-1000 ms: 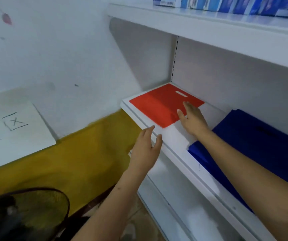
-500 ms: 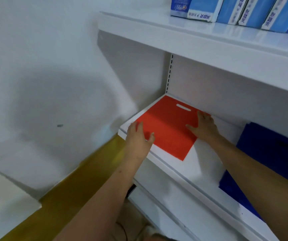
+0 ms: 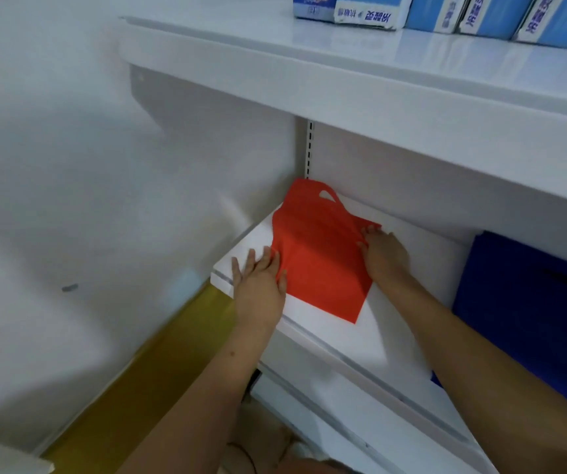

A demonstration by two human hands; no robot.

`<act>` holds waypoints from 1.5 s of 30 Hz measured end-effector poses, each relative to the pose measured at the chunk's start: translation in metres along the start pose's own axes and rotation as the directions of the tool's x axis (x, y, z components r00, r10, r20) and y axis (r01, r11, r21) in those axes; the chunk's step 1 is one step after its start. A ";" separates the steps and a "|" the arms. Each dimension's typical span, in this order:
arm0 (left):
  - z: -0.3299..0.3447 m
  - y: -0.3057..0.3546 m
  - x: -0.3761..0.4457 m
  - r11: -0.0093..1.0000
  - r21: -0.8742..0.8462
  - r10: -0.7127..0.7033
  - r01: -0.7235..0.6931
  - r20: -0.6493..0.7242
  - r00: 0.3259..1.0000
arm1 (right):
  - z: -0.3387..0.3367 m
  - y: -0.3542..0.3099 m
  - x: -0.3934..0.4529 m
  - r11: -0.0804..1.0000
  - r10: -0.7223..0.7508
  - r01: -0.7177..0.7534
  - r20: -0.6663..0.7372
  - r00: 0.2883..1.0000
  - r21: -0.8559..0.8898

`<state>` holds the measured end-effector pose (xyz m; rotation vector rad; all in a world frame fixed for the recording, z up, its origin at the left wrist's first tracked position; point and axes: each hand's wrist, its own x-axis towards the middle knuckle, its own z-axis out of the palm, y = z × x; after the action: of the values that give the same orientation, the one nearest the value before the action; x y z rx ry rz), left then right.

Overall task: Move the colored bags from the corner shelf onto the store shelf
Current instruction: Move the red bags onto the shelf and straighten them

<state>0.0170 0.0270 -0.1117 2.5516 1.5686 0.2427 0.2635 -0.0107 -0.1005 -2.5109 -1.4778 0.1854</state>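
Note:
A red bag with a cut-out handle lies on the white store shelf, near its back left corner. The bag is rumpled, and its handle end rises against the back panel. My left hand lies with fingers spread on the shelf, its thumb side against the bag's left edge. On the bag's right edge my right hand presses down, fingertips on the fabric. Neither hand plainly grips the bag.
A stack of dark blue bags lies on the same shelf to the right. Blue and white boxes stand on the upper shelf overhead. A white wall with a yellow strip closes the left side.
The red bag lay flat before; now it is crumpled toward the back corner with its handle end lifted. Both hands have moved onto its left and right edges.

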 end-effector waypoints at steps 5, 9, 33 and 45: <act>-0.004 0.003 -0.026 0.960 -0.279 -0.057 0.002 -0.188 0.981 | -0.008 -0.016 -0.042 0.998 0.037 -0.032 -0.089 0.995 0.062; -0.029 0.011 -0.049 0.679 -0.734 -0.134 -0.025 -0.158 0.978 | -0.020 -0.016 -0.086 0.944 0.093 0.016 -0.309 0.946 0.331; -0.069 0.257 -0.198 0.175 -0.983 0.420 -0.052 0.026 0.907 | -0.185 0.194 -0.426 0.085 0.943 0.350 -0.189 0.273 0.933; 0.001 0.510 -0.430 0.314 -0.940 0.702 -0.135 0.134 0.700 | -0.208 0.410 -0.741 0.134 0.976 0.430 -0.045 -0.212 0.893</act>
<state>0.2706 -0.5861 -0.0394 1.7907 0.2417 0.2715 0.2960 -0.8765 -0.0054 -1.0253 0.5864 -0.5209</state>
